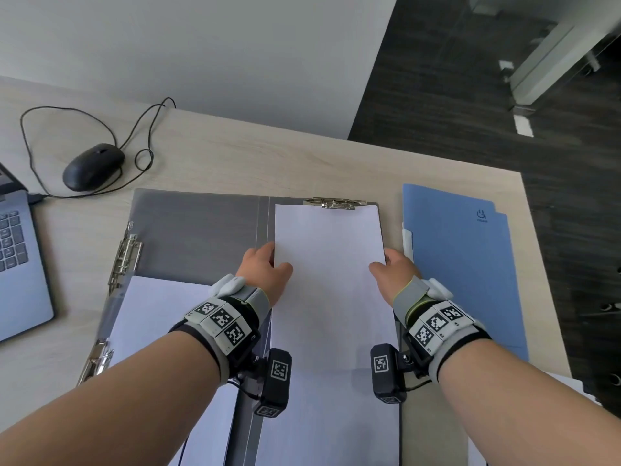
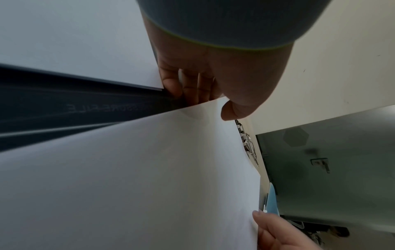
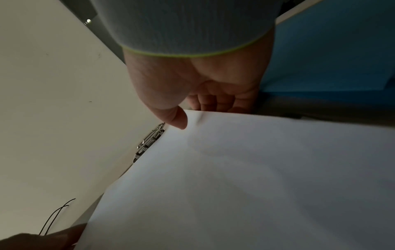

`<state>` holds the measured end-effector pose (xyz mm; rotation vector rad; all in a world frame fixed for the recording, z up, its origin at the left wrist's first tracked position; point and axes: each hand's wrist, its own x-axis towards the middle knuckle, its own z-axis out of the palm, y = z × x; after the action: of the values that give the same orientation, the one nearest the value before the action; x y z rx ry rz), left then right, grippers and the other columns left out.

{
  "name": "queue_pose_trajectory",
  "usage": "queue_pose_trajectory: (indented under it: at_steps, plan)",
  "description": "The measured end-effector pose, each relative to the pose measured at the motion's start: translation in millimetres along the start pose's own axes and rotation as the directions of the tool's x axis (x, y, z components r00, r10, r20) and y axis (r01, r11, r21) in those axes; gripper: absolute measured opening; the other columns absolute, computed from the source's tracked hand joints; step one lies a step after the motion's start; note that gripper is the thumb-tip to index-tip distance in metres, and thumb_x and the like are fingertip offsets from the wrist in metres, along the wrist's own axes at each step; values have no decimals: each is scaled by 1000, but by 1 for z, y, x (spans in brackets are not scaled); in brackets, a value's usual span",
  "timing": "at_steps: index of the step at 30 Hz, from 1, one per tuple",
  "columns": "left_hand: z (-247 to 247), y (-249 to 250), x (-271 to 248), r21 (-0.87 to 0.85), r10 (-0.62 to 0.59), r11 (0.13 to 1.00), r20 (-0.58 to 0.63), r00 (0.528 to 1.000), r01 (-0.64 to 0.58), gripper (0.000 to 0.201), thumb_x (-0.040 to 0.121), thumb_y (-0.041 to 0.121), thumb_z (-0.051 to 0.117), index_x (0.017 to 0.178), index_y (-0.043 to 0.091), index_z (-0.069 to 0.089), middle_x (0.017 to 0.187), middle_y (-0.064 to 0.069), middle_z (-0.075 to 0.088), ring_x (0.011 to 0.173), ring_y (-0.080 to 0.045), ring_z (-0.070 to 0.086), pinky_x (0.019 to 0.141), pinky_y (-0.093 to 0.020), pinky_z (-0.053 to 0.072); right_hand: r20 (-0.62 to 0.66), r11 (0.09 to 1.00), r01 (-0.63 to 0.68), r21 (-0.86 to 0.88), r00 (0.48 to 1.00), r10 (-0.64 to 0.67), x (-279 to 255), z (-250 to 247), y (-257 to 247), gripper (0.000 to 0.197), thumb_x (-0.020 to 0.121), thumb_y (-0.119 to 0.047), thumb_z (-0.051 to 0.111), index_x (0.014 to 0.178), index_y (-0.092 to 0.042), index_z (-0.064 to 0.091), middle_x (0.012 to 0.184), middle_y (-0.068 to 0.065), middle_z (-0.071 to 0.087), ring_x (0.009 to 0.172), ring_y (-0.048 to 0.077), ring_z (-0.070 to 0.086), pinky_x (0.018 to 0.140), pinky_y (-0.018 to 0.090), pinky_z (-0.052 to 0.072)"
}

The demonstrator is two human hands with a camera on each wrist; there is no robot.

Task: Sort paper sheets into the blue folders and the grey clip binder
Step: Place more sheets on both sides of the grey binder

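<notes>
Wooden desk [image 1: 235,153], both hands' grip pinching paper sheets [image 1: 331,280] (thumbs on top), left hand [image 1: 265,267], right hand [image 1: 393,272]

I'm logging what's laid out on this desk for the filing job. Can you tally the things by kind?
Grey clip binders: 1
Blue folders: 2, stacked, the lower one only an edge
White paper lots: 2, one held by both hands, one on the binder's left half
Computer mice: 1
Laptops: 1
Total: 7

white paper sheets [image 1: 331,264], grey clip binder [image 1: 198,230], blue folders [image 1: 460,264]
</notes>
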<state>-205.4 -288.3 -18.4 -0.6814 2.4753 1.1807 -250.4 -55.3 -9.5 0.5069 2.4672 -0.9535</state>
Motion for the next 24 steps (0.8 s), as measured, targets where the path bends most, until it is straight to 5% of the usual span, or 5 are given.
queue_pose_trajectory:
  at_steps: [5,11,18,21,24]
  plan:
    - [2,0,-1,73,-13,997,4,1000,13,18,82,28,53,87,12,46,93,-5,44,66,-24,45,70,-37,49,-18,998,14,-56,1000,-16,-1,2,0,15,77,-21,44,84,-9,51,67,4,42,60,26,38,57,29,33]
    - [2,-1,0,42,18,999,-11,1000,-18,17,80,26,53,86,12,46,93,-7,47,66,-26,46,71,-40,51,-48,994,33,-108,998,-38,1,5,-1,29,76,-29,46,104,-27,53,104,1,48,85,29,53,83,39,49]
    - [1,-3,4,43,7,999,30,1000,-9,16,81,29,51,89,15,49,97,-6,48,69,-26,49,74,-40,54,-10,984,-41,-174,999,40,11,10,2,22,66,-46,36,82,-31,38,117,1,41,86,25,42,86,38,44]
    - [1,-3,4,34,14,999,24,1000,-15,11,81,28,52,82,19,46,95,-5,47,67,-25,48,73,-40,54,-35,977,-52,-206,998,46,12,8,-6,54,70,-45,37,116,-21,53,137,3,39,107,33,55,97,43,46]
    - [2,-4,3,33,21,999,15,1000,-21,11,81,29,52,82,21,45,93,-3,46,65,-24,47,72,-39,53,-87,982,-11,-189,996,-5,12,8,-15,64,81,-41,44,143,-26,42,147,3,33,126,30,45,106,38,39]
